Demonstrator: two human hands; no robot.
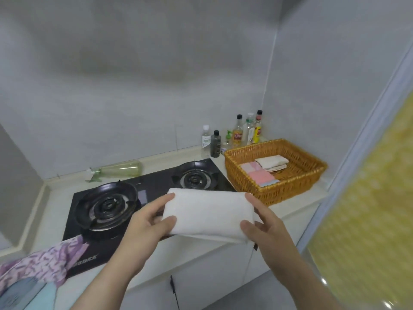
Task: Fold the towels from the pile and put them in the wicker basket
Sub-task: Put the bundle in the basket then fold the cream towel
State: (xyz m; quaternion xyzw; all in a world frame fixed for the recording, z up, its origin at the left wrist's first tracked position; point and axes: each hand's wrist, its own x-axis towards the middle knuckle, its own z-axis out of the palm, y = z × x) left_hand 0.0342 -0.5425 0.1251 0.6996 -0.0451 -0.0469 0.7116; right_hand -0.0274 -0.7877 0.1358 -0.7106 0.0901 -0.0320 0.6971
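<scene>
A folded white towel (206, 212) hangs in the air over the front edge of the counter, just right of the stove. My left hand (145, 229) grips its left end, thumb on top. My right hand (266, 227) grips its right end the same way. The wicker basket (290, 186) stands on the counter behind and to the right, holding folded pink and cream towels (266, 170). A pile of unfolded towels (42, 269), purple-patterned and light blue, lies at the lower left.
A black two-burner gas stove (125, 202) fills the counter's middle. Several bottles (237, 135) stand in the back corner behind the basket. A green spray bottle (118, 170) lies on its side behind the stove. White cabinet doors are below the counter.
</scene>
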